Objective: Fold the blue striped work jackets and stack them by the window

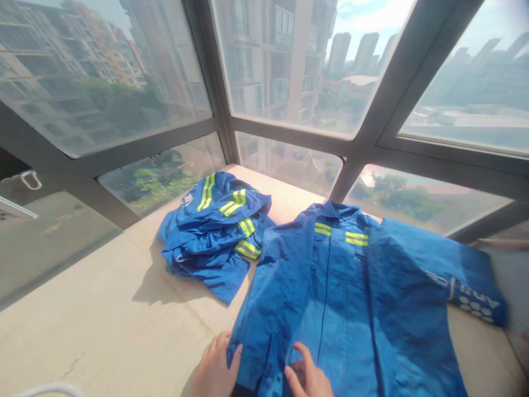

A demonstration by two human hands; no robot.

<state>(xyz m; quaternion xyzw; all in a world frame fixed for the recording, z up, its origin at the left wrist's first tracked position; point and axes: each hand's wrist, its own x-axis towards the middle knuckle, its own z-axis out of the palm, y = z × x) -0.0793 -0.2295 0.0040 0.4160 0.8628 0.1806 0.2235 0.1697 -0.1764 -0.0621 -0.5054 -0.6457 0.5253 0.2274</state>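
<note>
A blue work jacket [343, 309] with yellow-and-grey reflective strips lies spread front up on the beige ledge, its collar pointing away from me. My left hand [217, 368] is at the jacket's left sleeve edge, thumb and fingers apart with blue cloth showing between them. Over the lower front, my right hand [308, 375] has its index finger bent and a gap between it and the thumb. Nothing shows in that gap except the jacket beneath. The bottom of the jacket runs out of view.
A crumpled blue garment [210, 231] with similar strips lies at the back left of the ledge [103, 309]. Another blue cloth piece with white lettering [471, 281] sits at the right. Windows with grey frames [289, 132] enclose the far side. A white curved object [52, 389] enters at bottom left.
</note>
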